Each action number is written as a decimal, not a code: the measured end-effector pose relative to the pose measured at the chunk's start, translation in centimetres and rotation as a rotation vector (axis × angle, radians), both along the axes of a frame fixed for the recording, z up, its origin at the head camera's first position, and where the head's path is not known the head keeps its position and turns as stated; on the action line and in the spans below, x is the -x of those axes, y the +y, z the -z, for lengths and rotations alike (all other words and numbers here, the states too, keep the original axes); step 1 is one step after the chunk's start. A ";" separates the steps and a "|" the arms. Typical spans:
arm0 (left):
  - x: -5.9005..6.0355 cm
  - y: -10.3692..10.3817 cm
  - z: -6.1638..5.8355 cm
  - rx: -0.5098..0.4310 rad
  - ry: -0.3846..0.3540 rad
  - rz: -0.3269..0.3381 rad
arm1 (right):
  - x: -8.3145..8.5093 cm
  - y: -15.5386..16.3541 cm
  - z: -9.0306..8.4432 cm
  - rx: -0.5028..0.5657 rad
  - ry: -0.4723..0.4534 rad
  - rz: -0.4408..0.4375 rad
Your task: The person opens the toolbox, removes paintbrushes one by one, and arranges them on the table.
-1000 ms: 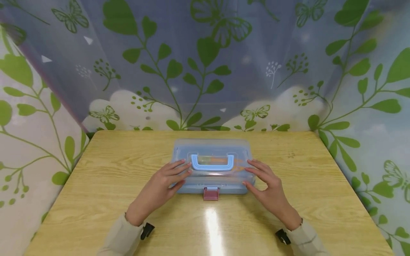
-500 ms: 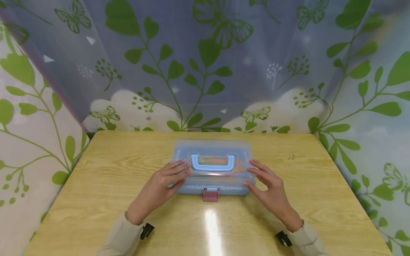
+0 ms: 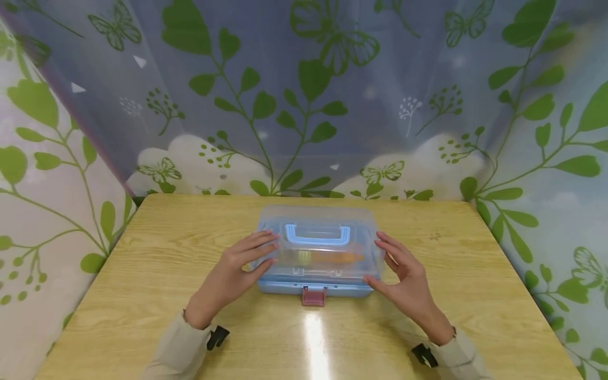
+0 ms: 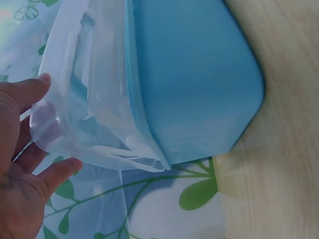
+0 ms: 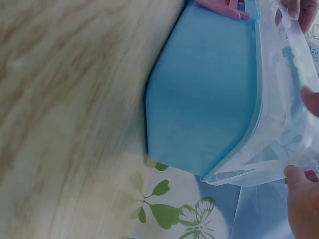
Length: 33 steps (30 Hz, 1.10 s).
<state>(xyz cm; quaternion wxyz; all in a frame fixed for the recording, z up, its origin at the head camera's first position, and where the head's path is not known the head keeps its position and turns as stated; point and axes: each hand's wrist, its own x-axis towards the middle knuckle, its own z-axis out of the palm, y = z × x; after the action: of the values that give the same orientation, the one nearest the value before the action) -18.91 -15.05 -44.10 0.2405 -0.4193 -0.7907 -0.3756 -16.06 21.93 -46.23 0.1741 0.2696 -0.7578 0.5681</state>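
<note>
A blue storage box [image 3: 285, 287] with a clear lid [image 3: 318, 253], a pale blue handle [image 3: 317, 235] and a pink latch [image 3: 313, 296] stands mid-table. The lid's front edge is raised off the base, and the latch hangs down. My left hand [image 3: 263, 252] pinches the lid's left end between fingers and thumb. My right hand [image 3: 378, 259] pinches its right end the same way. Orange items [image 3: 345, 258] show through the lid. In the left wrist view my left hand [image 4: 30, 149] holds the lid [image 4: 94, 99] above the base [image 4: 194, 79]. In the right wrist view my right hand [image 5: 304, 199] holds the lid [image 5: 284, 124] above the base [image 5: 204, 99].
The box sits on a light wooden table [image 3: 166, 253]. A curtain printed with green leaves and butterflies [image 3: 304, 105] closes it in at the back and on both sides. A bright glare streak [image 3: 315, 343] lies on the wood in front of the latch.
The lid's front edge has lifted off the blue base between my two hands, and the handle has tipped back with it. Both hands moved slightly up and outward to the lid's ends.
</note>
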 end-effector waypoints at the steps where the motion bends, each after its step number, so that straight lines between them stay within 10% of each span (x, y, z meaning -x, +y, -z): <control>1: 0.1 0.0 -0.1 -0.015 -0.003 0.003 | 0.0 0.1 0.0 0.005 0.002 -0.009; 22: 0.6 0.1 -0.6 -0.141 0.037 0.029 | 2.0 0.3 -0.8 0.009 0.424 -0.088; 33: 0.0 -0.4 -0.8 -0.139 0.205 0.091 | 2.8 0.3 -1.1 -0.131 0.589 0.082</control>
<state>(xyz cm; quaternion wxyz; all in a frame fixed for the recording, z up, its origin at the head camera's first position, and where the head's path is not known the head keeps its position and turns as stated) -18.95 -15.41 -43.34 0.3309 -0.4733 -0.7143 -0.3953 -18.88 22.25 -45.18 0.3915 0.4025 -0.7201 0.4077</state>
